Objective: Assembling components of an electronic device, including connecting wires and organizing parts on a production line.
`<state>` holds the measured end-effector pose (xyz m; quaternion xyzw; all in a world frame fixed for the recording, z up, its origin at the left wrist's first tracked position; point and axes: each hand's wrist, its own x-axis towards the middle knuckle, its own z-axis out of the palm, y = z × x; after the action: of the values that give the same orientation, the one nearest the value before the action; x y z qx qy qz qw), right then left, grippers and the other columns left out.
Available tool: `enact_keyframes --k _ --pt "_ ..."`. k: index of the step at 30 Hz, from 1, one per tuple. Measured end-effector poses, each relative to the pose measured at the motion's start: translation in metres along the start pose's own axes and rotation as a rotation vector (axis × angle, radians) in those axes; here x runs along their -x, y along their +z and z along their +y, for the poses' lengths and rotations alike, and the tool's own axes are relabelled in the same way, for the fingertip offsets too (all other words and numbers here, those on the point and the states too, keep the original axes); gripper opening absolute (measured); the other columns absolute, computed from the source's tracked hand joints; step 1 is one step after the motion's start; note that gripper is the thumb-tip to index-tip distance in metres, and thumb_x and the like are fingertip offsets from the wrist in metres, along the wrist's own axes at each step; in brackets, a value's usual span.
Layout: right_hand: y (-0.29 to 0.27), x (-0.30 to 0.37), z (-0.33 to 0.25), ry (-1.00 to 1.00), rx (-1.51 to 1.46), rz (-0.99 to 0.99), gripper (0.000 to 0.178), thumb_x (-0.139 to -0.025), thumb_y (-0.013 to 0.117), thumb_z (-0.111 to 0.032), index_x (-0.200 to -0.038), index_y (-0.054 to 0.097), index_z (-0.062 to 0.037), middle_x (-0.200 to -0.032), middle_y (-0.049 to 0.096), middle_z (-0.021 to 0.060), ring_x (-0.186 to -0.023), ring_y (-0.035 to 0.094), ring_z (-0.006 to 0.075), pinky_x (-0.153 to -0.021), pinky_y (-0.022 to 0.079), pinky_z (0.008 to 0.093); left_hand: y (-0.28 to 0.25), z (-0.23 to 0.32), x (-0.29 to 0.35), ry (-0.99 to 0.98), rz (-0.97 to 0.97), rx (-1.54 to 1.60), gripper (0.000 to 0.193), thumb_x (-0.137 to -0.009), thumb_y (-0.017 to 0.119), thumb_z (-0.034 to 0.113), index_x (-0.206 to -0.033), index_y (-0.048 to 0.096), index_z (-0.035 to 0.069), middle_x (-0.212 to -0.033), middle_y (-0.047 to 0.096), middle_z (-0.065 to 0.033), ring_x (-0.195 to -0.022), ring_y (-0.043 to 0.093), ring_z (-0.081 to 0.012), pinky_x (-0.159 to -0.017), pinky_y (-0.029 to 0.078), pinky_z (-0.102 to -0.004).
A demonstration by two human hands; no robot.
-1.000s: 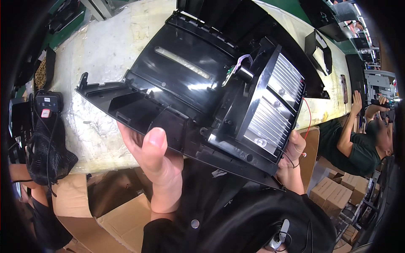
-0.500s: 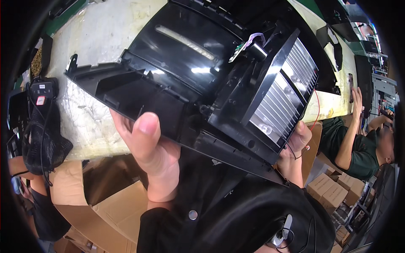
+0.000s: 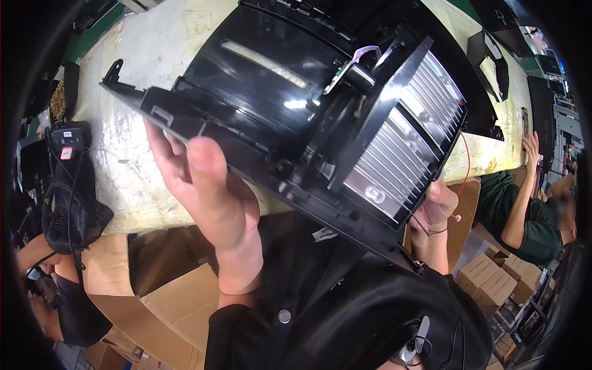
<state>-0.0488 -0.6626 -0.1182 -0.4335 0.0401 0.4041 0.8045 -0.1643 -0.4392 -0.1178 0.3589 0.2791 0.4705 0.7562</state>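
A large black plastic housing [image 3: 259, 160] is held up and tilted in front of me. My left hand [image 3: 213, 185] grips its left edge, thumb on the near side and fingers partly hidden beneath. At the lower right edge, my right hand [image 3: 439, 206] is closed on the housing, with most of its fingers hidden behind. A silvery slatted panel [image 3: 410, 145] fills the right side of the housing. Near its middle a small circuit board [image 3: 336, 80] with a pale ribbon cable stands up. A thin red wire [image 3: 467, 157] hangs by my right hand.
Behind the housing lies a pale, worn worktable [image 3: 123, 148]. An open cardboard box [image 3: 111, 265] stands below left, beside a black mesh bag [image 3: 74, 203]. Co-workers sit on both sides; one in a dark green shirt [image 3: 518, 209] is at the right. Cartons [image 3: 487, 277] are stacked lower right.
Both hands have turned the housing slightly, so its slatted panel faces me more and its left wall looks narrower. The grip stays the same.
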Motion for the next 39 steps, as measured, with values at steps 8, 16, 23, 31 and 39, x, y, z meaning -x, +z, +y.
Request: enact_keyframes --k 8,16,23,31,39 --pt "0.010 -0.012 0.010 0.026 -0.233 -0.084 0.048 -0.102 0.042 -0.039 -0.140 0.040 -0.0095 -0.136 0.051 0.0106 -0.121 0.053 0.0258 -0.103 0.041 0.0436 0.028 -0.003 -0.057 -0.083 -0.076 -0.178 0.063 -0.088 0.070 0.033 -0.135 0.044 0.000 -0.114 0.059 -0.0060 -0.097 0.055 -0.0135 -0.085 0.044 -0.0275" --pt "-0.027 0.024 0.015 -0.052 -0.307 -0.017 0.028 -0.098 0.055 -0.029 -0.117 0.056 -0.0094 -0.131 0.055 0.0168 -0.118 0.057 0.0307 -0.099 0.047 0.0425 0.034 -0.006 -0.070 -0.167 -0.140 -0.169 0.052 -0.091 0.066 0.038 -0.126 0.053 0.001 -0.118 0.060 -0.0098 -0.103 0.058 -0.0178 -0.084 0.049 -0.0282" --pt "-0.064 0.082 0.003 0.141 0.374 -0.435 0.050 -0.089 0.057 0.004 -0.138 0.045 0.0020 -0.135 0.052 0.0247 -0.120 0.057 0.0286 -0.096 0.050 0.0370 0.017 0.009 -0.001 -0.127 -0.203 -0.304 0.068 -0.095 0.057 0.042 -0.145 0.031 0.004 -0.127 0.054 -0.0126 -0.112 0.054 -0.0196 -0.096 0.042 -0.0321" --pt "-0.073 -0.005 -0.139 -0.648 0.709 0.012 0.039 -0.099 0.048 -0.024 -0.127 0.054 0.0028 -0.122 0.062 0.0124 -0.100 0.063 0.0168 -0.074 0.051 0.0244 0.028 -0.025 0.060 -0.151 -0.284 -0.303 0.070 -0.100 0.047 0.037 -0.151 0.017 0.000 -0.146 0.036 -0.0130 -0.133 0.037 -0.0223 -0.111 0.026 -0.0341" --pt "-0.019 -0.126 -0.101 -0.006 0.290 -0.371 0.048 -0.098 0.049 -0.041 -0.120 0.061 0.0001 -0.105 0.070 0.0101 -0.086 0.069 0.0161 -0.079 0.056 0.0295 0.064 -0.019 0.058 -0.229 -0.303 -0.054 0.061 -0.096 0.042 0.036 -0.144 0.029 0.001 -0.136 0.047 -0.0146 -0.120 0.050 -0.0243 -0.103 0.039 -0.0359"
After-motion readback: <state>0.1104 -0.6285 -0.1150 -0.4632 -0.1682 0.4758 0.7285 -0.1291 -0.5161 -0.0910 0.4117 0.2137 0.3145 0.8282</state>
